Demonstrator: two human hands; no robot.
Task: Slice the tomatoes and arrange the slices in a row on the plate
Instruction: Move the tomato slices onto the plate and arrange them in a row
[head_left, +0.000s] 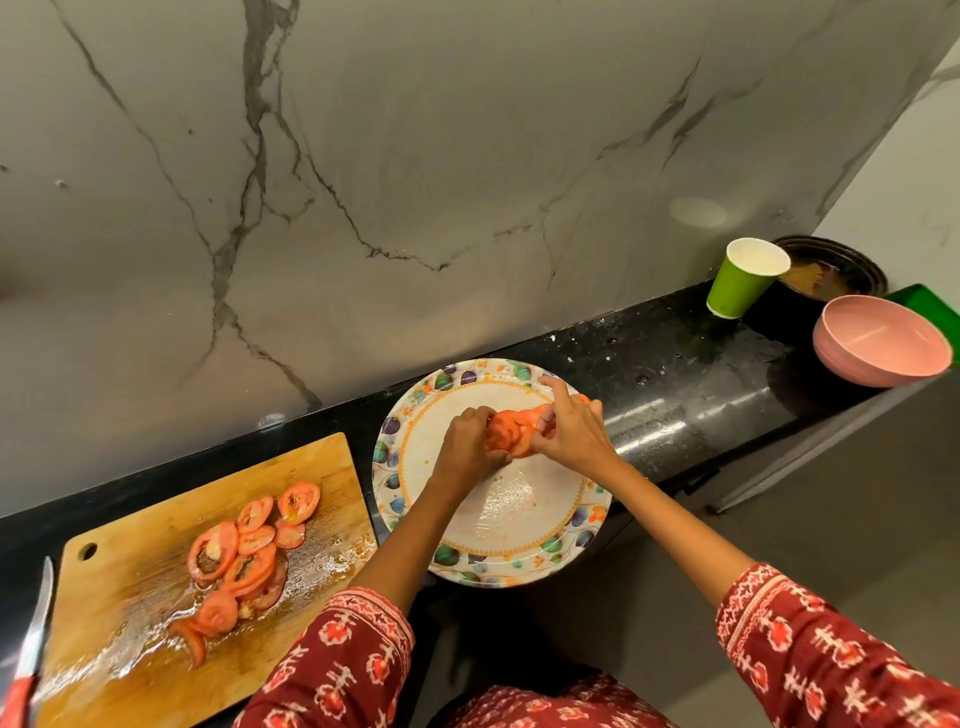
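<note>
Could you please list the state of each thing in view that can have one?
Left hand: curled on tomato slices over the plate.
Right hand: pinching the same slices.
Tomato slices in hands: overlapping, held above the plate.
Plate: mostly bare, wet.
Slices on cutting board: piled, not yet moved.
Knife: lying idle.
Green cup: upright.
Pink bowl: upright, empty.

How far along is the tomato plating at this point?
Slicing looks done: the knife lies aside. Both the left hand and right hand are laying overlapping slices on the plate. A pile of slices on the cutting board awaits moving.
</note>
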